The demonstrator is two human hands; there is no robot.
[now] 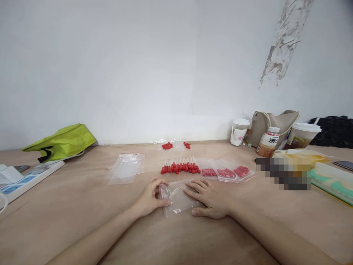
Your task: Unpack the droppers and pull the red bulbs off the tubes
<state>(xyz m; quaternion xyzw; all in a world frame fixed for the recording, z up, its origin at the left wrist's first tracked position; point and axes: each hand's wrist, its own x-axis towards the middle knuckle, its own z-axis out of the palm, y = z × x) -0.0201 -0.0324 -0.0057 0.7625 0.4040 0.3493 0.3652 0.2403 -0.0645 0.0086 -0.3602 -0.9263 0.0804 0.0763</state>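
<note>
A clear zip-lock bag [179,197] lies flat on the table in front of me, its red-striped zip edge towards the left. My left hand [151,197] is closed on that zip edge, thumb on the near side and fingers curled at the far side. Spread out flat, my right hand [211,197] presses on the bag's right part. Just beyond is a row of slim clear tubes with red bulb-like ends [179,168]. To its right lie several filled zip-lock bags [226,173] showing red ends inside. More empty zip-lock bags [125,169] are stacked on the left.
More red-ended pieces [167,146] lie by the wall. At left are a green bag [64,141] and a power strip [34,180]. At right stand a paper cup [239,132], a bottle [268,142], a lidded drink cup [302,135], a beige handbag [271,123] and a green-edged tray [333,180].
</note>
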